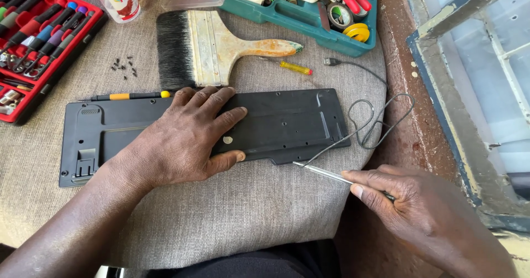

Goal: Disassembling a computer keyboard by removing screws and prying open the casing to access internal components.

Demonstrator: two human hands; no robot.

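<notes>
A black keyboard (pixel 287 126) lies face down on a grey cloth-covered surface. My left hand (pixel 185 137) presses flat on its back, fingers spread. My right hand (pixel 419 206) grips a thin metal tool (pixel 323 172) whose tip touches the keyboard's near edge, right of centre. The keyboard's grey cable (pixel 381 120) loops off to the right and ends in a plug (pixel 331 61).
A wide paintbrush (pixel 210 49) lies behind the keyboard, with a small yellow screwdriver (pixel 292 67) and a black-and-yellow one (pixel 130 96). Small black screws (pixel 124 67) lie loose. A red screwdriver set (pixel 38 40) sits at left, a teal tool tray (pixel 309 16) behind, a window frame (pixel 469 90) at right.
</notes>
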